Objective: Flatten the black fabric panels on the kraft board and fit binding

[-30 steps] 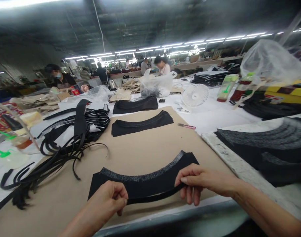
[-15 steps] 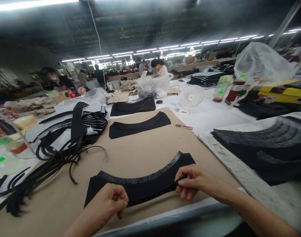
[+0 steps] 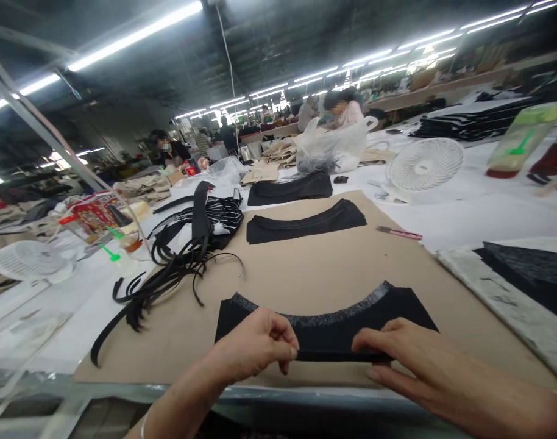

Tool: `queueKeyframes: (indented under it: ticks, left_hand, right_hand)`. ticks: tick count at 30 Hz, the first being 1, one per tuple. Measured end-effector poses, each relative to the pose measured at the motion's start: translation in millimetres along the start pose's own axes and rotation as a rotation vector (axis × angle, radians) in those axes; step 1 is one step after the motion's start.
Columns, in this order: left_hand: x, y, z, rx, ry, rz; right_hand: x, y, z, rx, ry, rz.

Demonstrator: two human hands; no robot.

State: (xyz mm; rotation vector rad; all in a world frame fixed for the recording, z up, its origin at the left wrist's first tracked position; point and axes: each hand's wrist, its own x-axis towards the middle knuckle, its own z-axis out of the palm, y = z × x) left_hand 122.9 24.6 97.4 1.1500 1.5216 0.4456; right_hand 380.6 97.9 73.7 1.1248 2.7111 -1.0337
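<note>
A black curved fabric piece, with a speckled grey band along its concave far edge, lies flat in front of me. My left hand is closed, pinching the near edge between thumb and fingertips. To its right, my right hand has its fingers laid over that edge and its thumb below, with the dark edge between them. Between the hands the edge runs straight as a narrow black band; I cannot tell whether it is a fold or a separate strip. Beyond lie two more stacks of curved black pieces.
Brown paper covers the work surface. Black strips lie tangled at left. Pink-handled snips and a white fan are at right, near a pale board. A plastic bag and co-workers are farther back.
The view has swung left, so things sit farther right. My right hand has gone from a raised pinch to fingers spread over the near edge, closer to my left hand. The edge is lower and straighter.
</note>
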Motion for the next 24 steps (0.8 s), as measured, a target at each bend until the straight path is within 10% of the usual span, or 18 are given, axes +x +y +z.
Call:
queueKeyframes:
  ticks: [16, 24]
  left_hand:
    - [30.9, -26.4, 43.3, 0.343, 0.218, 0.092]
    - [25.2, -23.8, 45.1, 0.414, 0.06, -0.009]
  right_hand:
    - [28.6, -27.8, 30.1, -0.288, -0.129, 0.105]
    - [33.6, -33.2, 39.4, -0.209, -0.255, 0.094]
